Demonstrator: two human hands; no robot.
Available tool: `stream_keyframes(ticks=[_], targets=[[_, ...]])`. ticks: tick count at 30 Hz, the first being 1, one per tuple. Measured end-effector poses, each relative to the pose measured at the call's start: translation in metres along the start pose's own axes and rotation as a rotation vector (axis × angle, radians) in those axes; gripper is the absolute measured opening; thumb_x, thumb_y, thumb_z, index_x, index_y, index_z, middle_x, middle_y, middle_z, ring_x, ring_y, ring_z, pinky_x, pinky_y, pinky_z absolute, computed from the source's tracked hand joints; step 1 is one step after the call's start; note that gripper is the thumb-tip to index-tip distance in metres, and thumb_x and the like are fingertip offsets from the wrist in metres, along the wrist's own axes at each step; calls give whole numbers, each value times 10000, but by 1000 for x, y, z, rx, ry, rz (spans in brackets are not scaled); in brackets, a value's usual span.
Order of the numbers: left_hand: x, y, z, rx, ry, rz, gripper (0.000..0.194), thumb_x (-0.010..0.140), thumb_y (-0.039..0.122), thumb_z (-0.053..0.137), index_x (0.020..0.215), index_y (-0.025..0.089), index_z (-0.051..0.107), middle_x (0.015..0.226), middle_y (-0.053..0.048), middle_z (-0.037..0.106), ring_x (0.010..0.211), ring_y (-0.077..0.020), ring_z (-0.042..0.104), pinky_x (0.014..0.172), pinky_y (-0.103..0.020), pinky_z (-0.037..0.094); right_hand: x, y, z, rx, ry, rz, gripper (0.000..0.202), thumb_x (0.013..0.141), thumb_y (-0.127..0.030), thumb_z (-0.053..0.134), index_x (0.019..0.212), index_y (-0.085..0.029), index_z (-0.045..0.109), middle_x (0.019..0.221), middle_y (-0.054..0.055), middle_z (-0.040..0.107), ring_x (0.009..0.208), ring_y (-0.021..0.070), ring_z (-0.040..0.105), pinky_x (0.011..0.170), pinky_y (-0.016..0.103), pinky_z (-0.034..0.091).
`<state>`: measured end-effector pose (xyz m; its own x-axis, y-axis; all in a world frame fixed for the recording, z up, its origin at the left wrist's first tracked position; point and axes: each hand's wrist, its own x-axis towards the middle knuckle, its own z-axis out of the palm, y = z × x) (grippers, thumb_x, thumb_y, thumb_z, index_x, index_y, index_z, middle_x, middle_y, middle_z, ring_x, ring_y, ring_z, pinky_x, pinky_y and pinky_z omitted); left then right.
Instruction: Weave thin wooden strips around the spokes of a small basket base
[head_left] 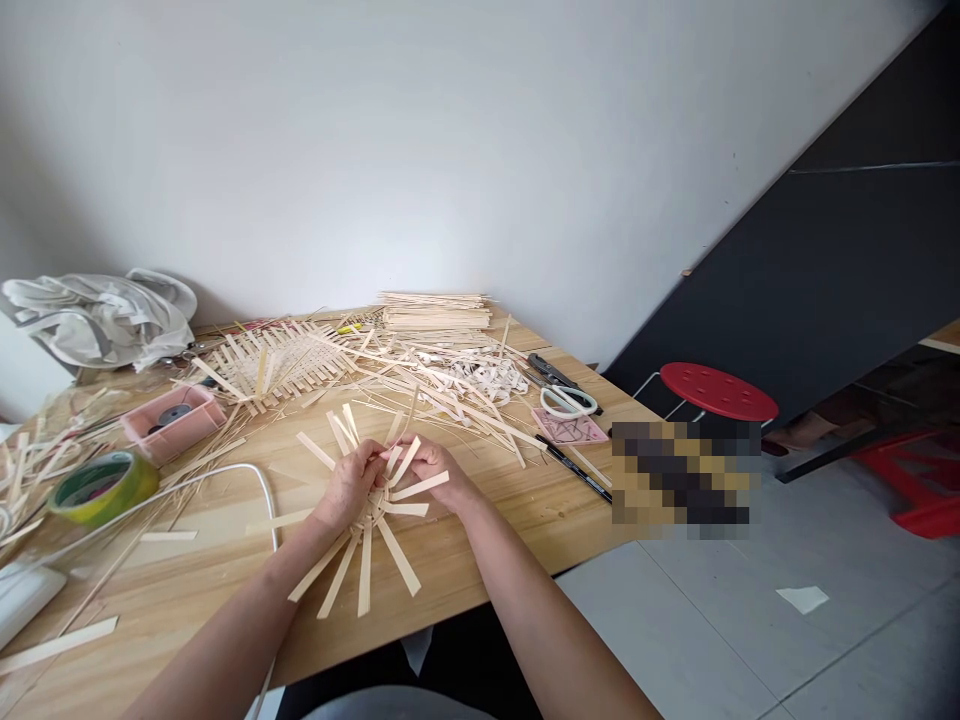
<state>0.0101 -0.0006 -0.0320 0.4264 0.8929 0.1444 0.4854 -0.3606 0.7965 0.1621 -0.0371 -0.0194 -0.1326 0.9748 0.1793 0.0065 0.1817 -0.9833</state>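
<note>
A round woven piece (373,512) of pale flat strips lies between my hands near the table's front edge, its strips fanning outward like spokes. My left hand (351,484) is closed on its left upper side, thumb and fingertips pinched together. My right hand (431,472) grips the upper right side, with fingers bent in among the strips. The fingertips of both hands nearly meet at the top of the weave. Some strips pass in front of my right hand and partly hide its fingers.
On the wooden table (420,620) are a pink box (174,420), a tape roll (103,487), a white cable (262,478), a woven mat (281,358), piled strips (435,312), scissors (568,401) and a black pen (576,468). A red stool (718,391) stands at right.
</note>
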Motion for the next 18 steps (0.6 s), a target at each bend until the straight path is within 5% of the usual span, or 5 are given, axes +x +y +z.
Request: stream_keyframes(ticks=[5, 11, 18], targets=[[0, -1, 0, 13, 9, 7, 225, 762, 234, 380, 827, 163, 583, 496, 40, 500, 456, -96, 471, 502, -210, 388, -1, 0, 0, -326, 89, -240, 259, 768, -185, 427, 864, -204, 667, 926, 35, 621, 877, 143, 556, 778, 250, 419], [-3, 1, -2, 35, 13, 33, 373, 739, 155, 369, 1054, 157, 569, 522, 35, 531, 472, -93, 478, 513, -207, 402, -1, -5, -2, -649, 150, -33, 286, 758, -147, 400, 855, -178, 667, 619, 23, 612, 566, 120, 517, 560, 214, 369], [2, -2, 1, 55, 31, 153, 150, 698, 209, 526, 827, 156, 582, 759, -16, 592, 589, -97, 519, 559, -211, 408, -18, -6, 2, -519, 70, 105, 288, 744, -139, 408, 873, -161, 664, 653, 29, 628, 583, 121, 539, 546, 210, 383]])
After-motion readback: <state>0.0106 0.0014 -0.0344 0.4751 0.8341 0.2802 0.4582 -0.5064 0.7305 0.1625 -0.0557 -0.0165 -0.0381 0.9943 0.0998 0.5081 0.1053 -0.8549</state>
